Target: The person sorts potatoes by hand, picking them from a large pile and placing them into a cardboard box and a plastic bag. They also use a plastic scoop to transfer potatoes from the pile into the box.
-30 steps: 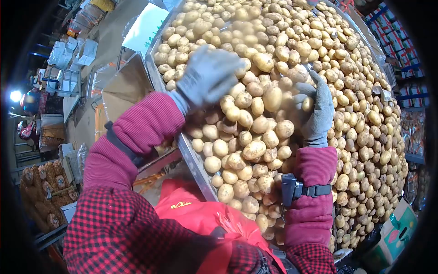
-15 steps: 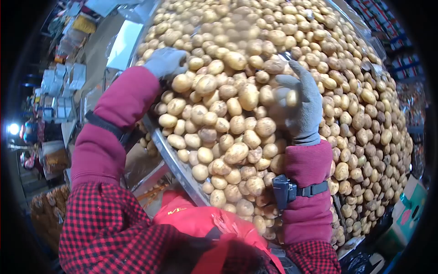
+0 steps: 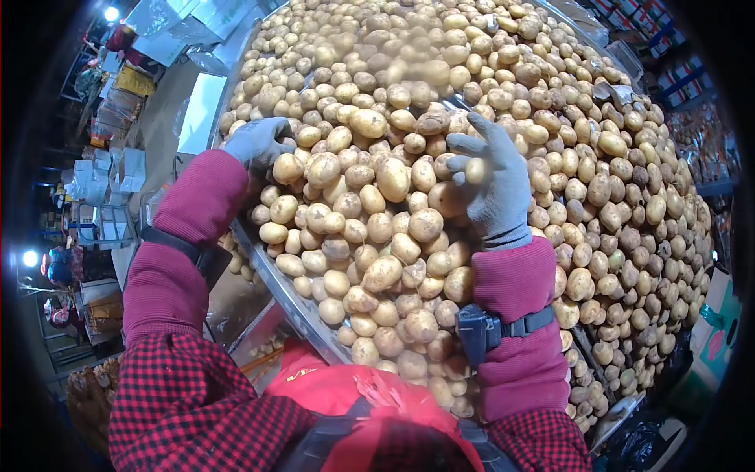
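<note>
My left hand [image 3: 258,141], in a grey glove, rests at the left edge of the potato heap. Its thumb and fingers are apart and bent, close to a potato [image 3: 289,169], with nothing visible between them. The grey-gloved right hand [image 3: 499,185] is over the middle of the heap, index finger stretched out. A small yellowish potato [image 3: 476,171] lies against its finger bases and seems held there; the thumb is partly hidden. Between both hands lie many loose potatoes [image 3: 393,179], some with brown soil marks.
A metal rim [image 3: 287,291] borders the heap at the near left. A white board [image 3: 201,112] lies beyond the left edge, with wrapped boxes [image 3: 157,31] farther back. At the lower right stands a green and white carton [image 3: 716,334].
The view has shifted, so the heap and both hands appear farther left. My left hand stays at the edge of the heap. The small potato keeps its place against my right hand.
</note>
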The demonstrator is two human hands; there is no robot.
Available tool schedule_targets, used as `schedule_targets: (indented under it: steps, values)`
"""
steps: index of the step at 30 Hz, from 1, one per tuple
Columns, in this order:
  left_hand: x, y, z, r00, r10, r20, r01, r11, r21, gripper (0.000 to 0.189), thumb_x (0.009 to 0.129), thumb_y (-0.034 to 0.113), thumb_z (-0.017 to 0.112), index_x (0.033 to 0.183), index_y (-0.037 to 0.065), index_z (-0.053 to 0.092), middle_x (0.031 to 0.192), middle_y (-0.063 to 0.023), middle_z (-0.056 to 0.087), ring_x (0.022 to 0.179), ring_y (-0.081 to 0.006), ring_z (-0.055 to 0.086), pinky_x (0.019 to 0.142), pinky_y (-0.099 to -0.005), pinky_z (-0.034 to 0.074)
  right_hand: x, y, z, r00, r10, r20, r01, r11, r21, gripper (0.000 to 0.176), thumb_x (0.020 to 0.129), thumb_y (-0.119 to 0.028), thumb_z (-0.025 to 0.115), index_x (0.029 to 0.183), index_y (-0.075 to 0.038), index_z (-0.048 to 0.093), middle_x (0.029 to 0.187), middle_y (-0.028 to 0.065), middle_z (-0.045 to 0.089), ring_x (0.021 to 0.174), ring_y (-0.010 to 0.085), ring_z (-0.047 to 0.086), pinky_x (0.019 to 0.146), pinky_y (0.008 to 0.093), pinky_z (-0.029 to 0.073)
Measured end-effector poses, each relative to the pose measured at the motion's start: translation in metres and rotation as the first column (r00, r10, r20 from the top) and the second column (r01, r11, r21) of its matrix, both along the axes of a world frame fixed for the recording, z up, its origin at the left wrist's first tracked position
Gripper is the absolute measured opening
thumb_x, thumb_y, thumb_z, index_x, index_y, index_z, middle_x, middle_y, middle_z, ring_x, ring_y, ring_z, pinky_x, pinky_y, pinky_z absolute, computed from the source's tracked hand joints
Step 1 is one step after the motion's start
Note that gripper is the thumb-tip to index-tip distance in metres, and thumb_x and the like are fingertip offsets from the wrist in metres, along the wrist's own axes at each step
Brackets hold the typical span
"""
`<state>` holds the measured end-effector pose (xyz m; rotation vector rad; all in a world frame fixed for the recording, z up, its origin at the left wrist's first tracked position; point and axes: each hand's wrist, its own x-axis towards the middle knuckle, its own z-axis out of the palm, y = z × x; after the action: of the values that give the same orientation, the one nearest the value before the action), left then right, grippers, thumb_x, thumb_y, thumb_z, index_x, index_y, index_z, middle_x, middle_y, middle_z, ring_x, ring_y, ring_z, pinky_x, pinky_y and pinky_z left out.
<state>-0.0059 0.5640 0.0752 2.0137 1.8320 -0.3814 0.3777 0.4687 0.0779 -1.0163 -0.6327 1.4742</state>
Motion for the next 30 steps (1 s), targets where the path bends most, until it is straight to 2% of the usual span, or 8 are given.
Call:
schedule_targets:
  steps: [8, 14, 17, 20, 22, 24, 26, 30]
  values:
    - [-0.019, -0.030, 0.000, 0.949, 0.195, 0.246, -0.226, 0.968, 0.105, 0.045, 0.086, 0.043, 0.074, 0.119, 0.012, 0.073, 0.111, -0.0139, 0.075, 0.104, -0.0257, 0.072, 0.094, -0.0377, 0.054, 0.007, 0.001, -0.008, 0.998, 0.063, -0.030, -0.062, 0.997, 0.034, 0.042, 0.110, -0.026, 0.048, 0.147, -0.007, 0.053, 0.123, 0.0217, 0.063, 0.083, 0.0179, 0.067, 0.067, 0.0257, 0.055]
    - [-0.042, -0.025, -0.027, 0.831, 0.157, 0.533, -0.189, 0.982, 0.006, 0.044, 0.087, 0.040, 0.078, 0.121, 0.012, 0.070, 0.107, -0.0137, 0.076, 0.100, -0.0244, 0.071, 0.089, -0.0382, 0.055, -0.003, 0.001, -0.006, 0.995, 0.003, -0.097, -0.002, 1.000, 0.015, 0.041, 0.109, -0.030, 0.051, 0.139, -0.003, 0.058, 0.105, 0.0183, 0.067, 0.072, 0.0171, 0.063, 0.061, 0.0261, 0.049]
    - [-0.028, -0.040, -0.016, 0.882, 0.247, 0.401, -0.300, 0.951, 0.074, 0.040, 0.090, 0.035, 0.077, 0.122, 0.014, 0.068, 0.109, -0.0140, 0.074, 0.102, -0.0220, 0.070, 0.086, -0.0342, 0.056, 0.000, 0.005, -0.017, 0.999, -0.001, -0.039, 0.003, 0.999, 0.052, 0.041, 0.108, -0.031, 0.055, 0.137, -0.002, 0.059, 0.107, 0.0206, 0.068, 0.074, 0.0187, 0.065, 0.063, 0.0268, 0.051]
    - [-0.054, -0.088, -0.028, 0.711, 0.155, 0.686, -0.388, 0.900, 0.199, 0.042, 0.093, 0.034, 0.072, 0.130, 0.015, 0.067, 0.111, -0.0110, 0.075, 0.099, -0.0186, 0.071, 0.087, -0.0328, 0.057, 0.009, 0.012, -0.029, 0.987, 0.019, -0.162, -0.017, 1.000, 0.013, 0.040, 0.109, -0.030, 0.053, 0.138, -0.003, 0.058, 0.112, 0.0211, 0.069, 0.081, 0.0210, 0.066, 0.068, 0.0285, 0.054]
    - [-0.062, -0.154, -0.003, 0.817, 0.018, 0.576, -0.341, 0.821, 0.458, 0.041, 0.095, 0.026, 0.071, 0.133, 0.012, 0.067, 0.116, -0.0103, 0.074, 0.107, -0.0181, 0.070, 0.094, -0.0328, 0.055, 0.013, 0.011, -0.039, 0.996, 0.072, -0.051, -0.065, 0.989, 0.129, 0.040, 0.110, -0.028, 0.052, 0.139, -0.002, 0.058, 0.119, 0.0201, 0.069, 0.085, 0.0205, 0.066, 0.071, 0.0275, 0.053]
    - [-0.077, -0.232, 0.001, 0.802, 0.062, 0.595, -0.416, 0.772, 0.480, 0.041, 0.096, 0.026, 0.071, 0.132, 0.008, 0.067, 0.118, -0.0108, 0.074, 0.109, -0.0196, 0.070, 0.095, -0.0339, 0.055, 0.032, 0.022, -0.055, 0.978, 0.208, -0.035, -0.198, 0.962, 0.191, 0.042, 0.106, -0.006, 0.049, 0.147, 0.001, 0.050, 0.139, 0.0201, 0.063, 0.121, 0.0261, 0.066, 0.096, 0.0302, 0.055]
    - [-0.105, -0.324, 0.001, 0.809, 0.403, 0.427, -0.557, 0.757, 0.341, 0.041, 0.097, 0.026, 0.071, 0.131, 0.004, 0.067, 0.119, -0.0105, 0.074, 0.110, -0.0178, 0.069, 0.095, -0.0342, 0.056, 0.026, 0.012, -0.052, 0.790, 0.034, 0.612, -0.361, 0.832, 0.421, 0.049, 0.099, 0.011, 0.051, 0.148, 0.002, 0.049, 0.141, 0.0199, 0.061, 0.129, 0.0271, 0.062, 0.105, 0.0327, 0.053]
    - [-0.148, -0.477, -0.023, 0.366, 0.854, 0.370, -0.904, 0.421, -0.078, 0.034, 0.098, 0.025, 0.071, 0.125, 0.004, 0.070, 0.108, -0.0059, 0.074, 0.097, -0.0132, 0.068, 0.082, -0.0306, 0.056, 0.037, 0.018, -0.055, 0.763, 0.130, 0.633, -0.426, 0.838, 0.341, 0.054, 0.097, 0.016, 0.052, 0.149, 0.003, 0.042, 0.156, 0.0198, 0.049, 0.142, 0.0334, 0.053, 0.115, 0.0369, 0.048]
